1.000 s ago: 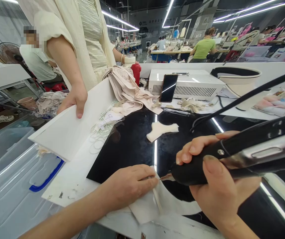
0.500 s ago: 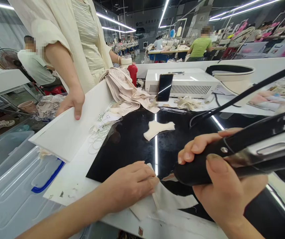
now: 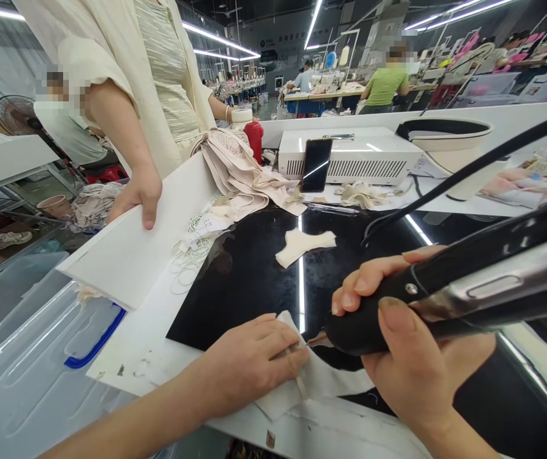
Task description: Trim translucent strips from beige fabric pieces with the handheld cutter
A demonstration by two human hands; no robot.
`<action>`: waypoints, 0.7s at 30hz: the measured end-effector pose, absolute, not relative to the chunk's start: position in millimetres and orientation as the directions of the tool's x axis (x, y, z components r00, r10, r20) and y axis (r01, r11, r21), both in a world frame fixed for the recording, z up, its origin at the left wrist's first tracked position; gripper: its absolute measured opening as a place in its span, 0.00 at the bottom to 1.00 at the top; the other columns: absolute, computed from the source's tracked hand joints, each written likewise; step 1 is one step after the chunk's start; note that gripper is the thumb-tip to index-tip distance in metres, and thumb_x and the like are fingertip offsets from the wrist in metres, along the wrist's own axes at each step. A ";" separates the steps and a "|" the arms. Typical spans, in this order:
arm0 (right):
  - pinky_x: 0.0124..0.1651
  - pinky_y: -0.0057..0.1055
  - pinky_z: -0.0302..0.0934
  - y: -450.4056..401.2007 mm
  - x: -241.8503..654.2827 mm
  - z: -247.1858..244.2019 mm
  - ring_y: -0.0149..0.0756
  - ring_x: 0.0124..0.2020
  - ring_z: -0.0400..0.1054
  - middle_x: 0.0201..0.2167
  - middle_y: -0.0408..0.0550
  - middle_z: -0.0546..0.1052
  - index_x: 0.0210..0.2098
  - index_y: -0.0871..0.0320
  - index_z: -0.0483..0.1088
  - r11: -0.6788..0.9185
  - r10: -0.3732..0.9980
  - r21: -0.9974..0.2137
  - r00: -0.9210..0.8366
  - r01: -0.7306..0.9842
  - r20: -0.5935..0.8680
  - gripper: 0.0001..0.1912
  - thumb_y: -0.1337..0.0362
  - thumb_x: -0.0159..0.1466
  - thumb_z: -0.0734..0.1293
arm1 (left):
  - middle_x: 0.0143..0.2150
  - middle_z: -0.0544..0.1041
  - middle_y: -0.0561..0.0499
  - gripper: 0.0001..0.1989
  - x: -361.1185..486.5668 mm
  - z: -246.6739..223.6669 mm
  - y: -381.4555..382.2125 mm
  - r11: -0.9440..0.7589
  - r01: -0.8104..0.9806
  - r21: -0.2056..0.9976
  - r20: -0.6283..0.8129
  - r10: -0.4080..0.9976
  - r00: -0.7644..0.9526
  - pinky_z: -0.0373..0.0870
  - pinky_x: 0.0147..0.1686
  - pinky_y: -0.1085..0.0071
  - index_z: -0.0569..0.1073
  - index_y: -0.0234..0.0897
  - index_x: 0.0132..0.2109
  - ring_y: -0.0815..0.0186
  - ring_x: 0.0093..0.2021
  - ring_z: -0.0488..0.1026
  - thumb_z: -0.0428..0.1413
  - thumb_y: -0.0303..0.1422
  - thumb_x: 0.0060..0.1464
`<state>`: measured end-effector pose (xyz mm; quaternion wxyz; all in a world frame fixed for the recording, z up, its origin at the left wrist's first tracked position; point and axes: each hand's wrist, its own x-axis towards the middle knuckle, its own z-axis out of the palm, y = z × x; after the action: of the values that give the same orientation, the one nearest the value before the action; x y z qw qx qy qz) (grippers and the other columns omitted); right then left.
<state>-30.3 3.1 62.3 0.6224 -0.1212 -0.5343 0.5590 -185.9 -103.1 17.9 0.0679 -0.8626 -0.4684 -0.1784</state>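
My right hand (image 3: pixel 412 357) is wrapped round a thick black handheld tool (image 3: pixel 364 331), which has a silver lever along its side and a narrow metal tip. That tip points left and meets or nearly meets the edge of a cream fabric piece (image 3: pixel 335 376) by my left fingers. With its fingers closed, my left hand (image 3: pixel 264 360) grips this fabric at the near edge of a glossy black panel (image 3: pixel 249 280); a thin strip shows beneath the fingertips. Farther back on the panel lies a small forked cream fabric piece (image 3: pixel 305 245), touched by neither hand.
A co-worker's hand (image 3: pixel 142 194) rests on the white side board (image 3: pixel 115 261) at left. Behind the panel are folded beige fabric (image 3: pixel 240 172), a phone (image 3: pixel 316 166) leaning on a white vented box (image 3: pixel 373 159), and a red bottle (image 3: pixel 254 140). A black cable (image 3: pixel 469 172) crosses at right.
The tool and my right hand have shifted slightly left, bringing the metal tip closer to my left fingers. My left hand has moved slightly right over the fabric.
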 end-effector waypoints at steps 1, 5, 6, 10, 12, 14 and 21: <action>0.27 0.33 0.70 2.9 -30.2 62.1 0.33 0.26 0.71 0.31 0.39 0.74 0.48 0.50 0.67 0.349 0.823 -0.748 -0.197 -0.564 0.533 0.19 0.62 0.62 0.76 | 0.48 0.78 0.45 0.12 -185.6 18.5 -103.2 -0.553 0.832 0.048 0.367 0.784 0.500 0.73 0.57 0.59 0.73 0.33 0.54 0.63 0.49 0.76 0.47 0.26 0.71; 0.28 0.35 0.69 2.7 -29.3 61.6 0.34 0.26 0.70 0.31 0.39 0.74 0.48 0.51 0.66 0.363 0.819 -0.756 -0.200 -0.545 0.538 0.16 0.65 0.64 0.73 | 0.49 0.78 0.44 0.12 -186.9 17.8 -104.3 -0.560 0.826 0.057 0.346 0.788 0.510 0.73 0.58 0.59 0.73 0.33 0.55 0.62 0.50 0.76 0.48 0.25 0.71; 0.29 0.35 0.69 2.9 -29.0 61.9 0.34 0.26 0.70 0.30 0.39 0.74 0.48 0.51 0.66 0.362 0.820 -0.758 -0.201 -0.543 0.536 0.15 0.65 0.65 0.73 | 0.50 0.78 0.44 0.12 -187.9 16.9 -104.6 -0.559 0.827 0.064 0.342 0.791 0.508 0.73 0.58 0.59 0.73 0.33 0.55 0.62 0.50 0.76 0.48 0.25 0.71; 0.28 0.34 0.70 3.1 -27.1 63.6 0.34 0.27 0.70 0.31 0.39 0.74 0.48 0.51 0.67 0.345 0.830 -0.761 -0.199 -0.550 0.521 0.16 0.65 0.63 0.74 | 0.52 0.77 0.44 0.12 -193.1 13.2 -104.8 -0.546 0.832 0.101 0.331 0.807 0.489 0.72 0.59 0.59 0.73 0.34 0.55 0.62 0.52 0.75 0.49 0.26 0.71; 0.28 0.34 0.70 2.9 -26.5 63.7 0.34 0.27 0.70 0.31 0.39 0.74 0.47 0.50 0.67 0.340 0.832 -0.759 -0.198 -0.555 0.518 0.18 0.63 0.62 0.75 | 0.53 0.77 0.43 0.12 -195.2 12.2 -104.6 -0.538 0.836 0.108 0.331 0.813 0.480 0.71 0.60 0.59 0.73 0.35 0.55 0.62 0.52 0.75 0.49 0.26 0.71; 0.28 0.34 0.70 2.3 -26.8 62.5 0.34 0.27 0.70 0.31 0.39 0.74 0.47 0.50 0.67 0.345 0.827 -0.754 -0.199 -0.559 0.526 0.18 0.63 0.62 0.75 | 0.52 0.77 0.43 0.12 -196.5 11.9 -104.5 -0.536 0.837 0.107 0.340 0.811 0.476 0.72 0.59 0.59 0.73 0.35 0.55 0.62 0.51 0.75 0.49 0.25 0.70; 0.27 0.35 0.68 0.6 -31.2 56.7 0.34 0.25 0.70 0.30 0.39 0.74 0.48 0.50 0.66 0.366 0.830 -0.763 -0.185 -0.533 0.527 0.16 0.65 0.64 0.73 | 0.52 0.77 0.43 0.12 -198.4 10.1 -104.9 -0.538 0.838 0.089 0.344 0.807 0.481 0.71 0.60 0.58 0.72 0.36 0.56 0.62 0.52 0.75 0.48 0.26 0.71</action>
<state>-31.2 0.6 56.7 0.6236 -0.1370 -0.5421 0.5463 -198.4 -104.9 10.1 0.0454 -0.8593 -0.4787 -0.1746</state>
